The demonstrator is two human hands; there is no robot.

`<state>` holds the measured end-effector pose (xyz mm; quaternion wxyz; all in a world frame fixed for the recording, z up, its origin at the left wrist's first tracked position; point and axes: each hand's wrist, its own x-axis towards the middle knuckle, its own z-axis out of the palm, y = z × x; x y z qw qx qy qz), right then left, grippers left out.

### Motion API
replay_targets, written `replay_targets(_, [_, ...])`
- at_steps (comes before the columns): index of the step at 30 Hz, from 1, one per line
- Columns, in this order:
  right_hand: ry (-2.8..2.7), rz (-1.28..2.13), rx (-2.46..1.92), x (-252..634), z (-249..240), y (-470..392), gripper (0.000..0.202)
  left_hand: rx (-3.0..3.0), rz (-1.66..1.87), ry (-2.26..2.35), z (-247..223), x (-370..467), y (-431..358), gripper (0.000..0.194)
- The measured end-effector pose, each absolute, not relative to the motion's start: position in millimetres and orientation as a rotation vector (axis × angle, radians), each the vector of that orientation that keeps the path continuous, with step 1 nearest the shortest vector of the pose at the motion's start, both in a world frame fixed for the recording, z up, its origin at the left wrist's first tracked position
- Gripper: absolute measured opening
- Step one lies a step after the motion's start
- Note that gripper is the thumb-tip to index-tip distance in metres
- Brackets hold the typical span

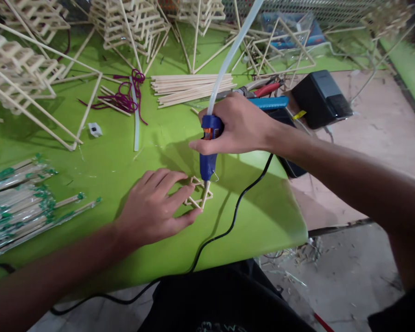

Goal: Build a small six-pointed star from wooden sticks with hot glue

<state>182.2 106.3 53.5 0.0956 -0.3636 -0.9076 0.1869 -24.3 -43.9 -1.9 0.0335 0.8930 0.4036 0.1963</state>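
Pale lettering on the black clothing is cut off at the lower edge, no text being readable

Right grip curled, left grip palm-down

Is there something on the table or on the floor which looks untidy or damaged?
Some untidiness: scraps litter the floor beside the table, as if dropped, and the purple cord lies in a loose tangle rather than coiled neatly. Nothing looks clearly broken.
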Motion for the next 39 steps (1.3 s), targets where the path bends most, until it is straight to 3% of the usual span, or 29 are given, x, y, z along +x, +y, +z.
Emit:
replay_targets(9, [-2.542, 1.160, -0.949, 190, 55, 114, 0.042, 2.727, 0.597, 1.238, -1, -24, -44, 0.029])
replay_targets(20, [-2.369, 1.477, -0.877, 192, 50, 118, 0.048, 2.737, 0.591, 1.242, -1, -24, -43, 0.029])
replay_targets(28, [-2.481, 1.009, -0.999, 185, 52, 115, 0.053, 2.742, 0.603, 1.242, -1, -24, -43, 0.030])
replay_targets(39, [-2.595, 0.965, -0.939, 181, 48, 116, 0.044, 2.746, 0.636, 1.226, -2, -25, -43, 0.032])
